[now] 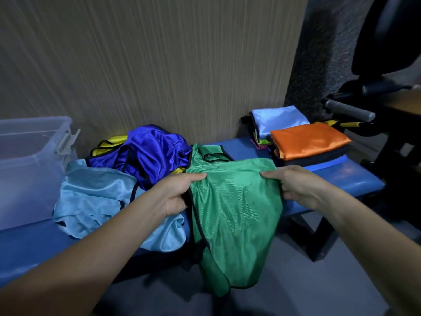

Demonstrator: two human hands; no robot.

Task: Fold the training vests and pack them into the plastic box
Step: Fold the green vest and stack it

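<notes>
A green mesh vest with black trim hangs over the front edge of the blue bench. My left hand pinches its left edge and my right hand pinches its right edge, spreading it between them. Left of it lies a loose heap: a light blue vest, a dark blue vest and a bit of a yellow vest. A clear plastic box stands at the bench's left end. Folded vests are stacked at the right end, an orange one and a light blue one on top.
A wood-grain wall panel runs behind the bench. Dark gym equipment with a grey padded handle stands at the right. Grey floor lies below the bench's front edge.
</notes>
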